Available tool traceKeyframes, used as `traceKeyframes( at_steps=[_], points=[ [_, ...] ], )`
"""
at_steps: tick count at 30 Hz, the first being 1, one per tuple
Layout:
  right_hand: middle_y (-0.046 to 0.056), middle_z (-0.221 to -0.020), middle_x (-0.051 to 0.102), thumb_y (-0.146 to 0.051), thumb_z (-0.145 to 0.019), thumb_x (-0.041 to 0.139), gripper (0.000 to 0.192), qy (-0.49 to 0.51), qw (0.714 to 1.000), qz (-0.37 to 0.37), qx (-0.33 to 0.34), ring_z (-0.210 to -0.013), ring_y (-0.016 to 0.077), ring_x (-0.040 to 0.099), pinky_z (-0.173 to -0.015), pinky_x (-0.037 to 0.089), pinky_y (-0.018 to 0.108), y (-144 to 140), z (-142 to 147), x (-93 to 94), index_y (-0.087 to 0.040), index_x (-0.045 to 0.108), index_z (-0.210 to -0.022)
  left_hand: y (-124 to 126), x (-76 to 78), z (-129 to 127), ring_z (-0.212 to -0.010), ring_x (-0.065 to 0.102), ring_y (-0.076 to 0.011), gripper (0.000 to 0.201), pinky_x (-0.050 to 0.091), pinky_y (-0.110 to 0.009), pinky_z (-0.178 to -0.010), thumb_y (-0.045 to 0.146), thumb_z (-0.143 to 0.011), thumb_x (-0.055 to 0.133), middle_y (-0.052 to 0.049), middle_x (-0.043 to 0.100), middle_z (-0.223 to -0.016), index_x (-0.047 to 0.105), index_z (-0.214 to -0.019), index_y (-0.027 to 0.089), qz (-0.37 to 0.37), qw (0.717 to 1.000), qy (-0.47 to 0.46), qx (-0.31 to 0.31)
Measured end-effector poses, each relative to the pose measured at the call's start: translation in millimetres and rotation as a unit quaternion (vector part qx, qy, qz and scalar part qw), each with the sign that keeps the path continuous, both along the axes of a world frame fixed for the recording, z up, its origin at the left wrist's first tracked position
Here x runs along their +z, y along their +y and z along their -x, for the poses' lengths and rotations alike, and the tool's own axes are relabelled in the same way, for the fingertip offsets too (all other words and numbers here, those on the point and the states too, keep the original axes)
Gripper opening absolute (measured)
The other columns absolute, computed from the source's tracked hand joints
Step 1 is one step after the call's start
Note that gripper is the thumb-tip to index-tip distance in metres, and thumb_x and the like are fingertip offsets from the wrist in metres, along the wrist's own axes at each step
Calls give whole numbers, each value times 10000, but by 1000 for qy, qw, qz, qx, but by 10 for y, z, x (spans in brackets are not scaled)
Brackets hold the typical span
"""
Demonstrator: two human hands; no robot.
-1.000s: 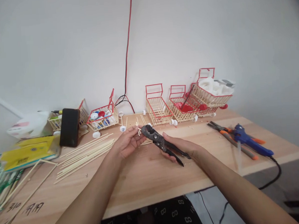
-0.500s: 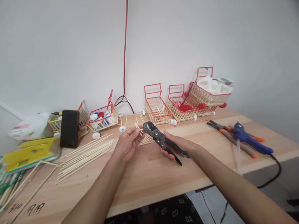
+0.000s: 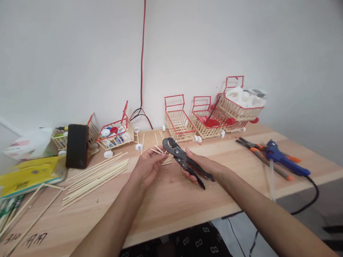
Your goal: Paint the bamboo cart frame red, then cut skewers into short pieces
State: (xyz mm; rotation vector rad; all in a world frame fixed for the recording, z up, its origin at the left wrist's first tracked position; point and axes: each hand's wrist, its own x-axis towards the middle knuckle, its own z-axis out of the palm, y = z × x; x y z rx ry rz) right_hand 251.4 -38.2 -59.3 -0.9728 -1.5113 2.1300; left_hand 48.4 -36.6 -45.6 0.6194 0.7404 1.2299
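My right hand (image 3: pixel 200 165) grips a pair of black pruning shears (image 3: pixel 183 156) by its handles, with the blades toward my left hand. Between the thumb and fingers of my left hand (image 3: pixel 149 165) are short thin wooden sticks (image 3: pixel 158 149), close beside the shear blades. Whether the blades touch them I cannot tell. More short sticks (image 3: pixel 167 160) lie on the table just behind the hands. To the left, several long wooden sticks (image 3: pixel 96 182) rest in a loose bundle.
Small stick-built carts with red trim, such as one cart (image 3: pixel 179 124), line the wall. A blue glue gun (image 3: pixel 286 159) and pliers (image 3: pixel 254 149) lie at right. At left are a phone (image 3: pixel 77 147), a yellow packet (image 3: pixel 31 174) and a bent stick frame (image 3: pixel 29 224).
The sticks in my left hand have turned and now point more to the left. Both hands and the shears have barely moved; the whole view has shifted slightly.
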Motion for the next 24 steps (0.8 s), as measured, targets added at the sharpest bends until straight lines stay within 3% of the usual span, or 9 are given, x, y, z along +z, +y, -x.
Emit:
traceKeyframes(
  at_steps=[6,9,14,17,20,24],
  points=[
    [14,-496,519,-796,-805,225,752,62,997,-42,5,-417,114,491,-416,401,228,4,-73,0,-142,567,-656,28,-37,80,-634,663,-105,193,530,-192,-682,-16,-564,755,-29,693,-664,651,-693,84,2,996,55,69],
    [7,-503,514,-802,-780,308,713,131,987,-74,-56,-436,130,494,-451,419,259,44,-132,11,-150,581,-687,30,-13,121,-624,664,-115,248,524,-204,-668,31,-528,793,-21,686,-653,647,-719,92,-9,993,91,78],
    [-4,-559,546,-631,-787,559,473,152,971,-102,-152,-522,141,549,-521,426,263,84,-156,51,-161,600,-823,-38,24,67,-630,646,-119,288,510,-225,-656,137,-531,824,-17,673,-655,645,-755,109,-47,985,166,26],
    [-17,-543,534,-551,-791,610,402,121,969,-126,-177,-498,129,534,-492,406,247,84,-135,40,-152,607,-844,-81,28,32,-639,625,-113,257,485,-213,-618,207,-596,805,-18,663,-675,663,-791,119,-92,966,232,-64],
    [-26,-519,526,-531,-804,606,384,88,970,-152,-166,-465,112,514,-468,394,231,77,-112,9,-147,602,-808,-82,44,8,-644,604,-107,204,472,-208,-609,227,-645,771,-18,657,-701,678,-796,125,-151,939,276,-140],
    [-27,-517,535,-516,-795,623,372,42,979,-156,-122,-460,100,502,-451,393,216,62,-83,-2,-146,588,-770,-16,138,-58,-595,580,-107,124,467,-210,-578,205,-652,737,-17,652,-673,691,-743,135,-208,910,329,-140]
  ],
)
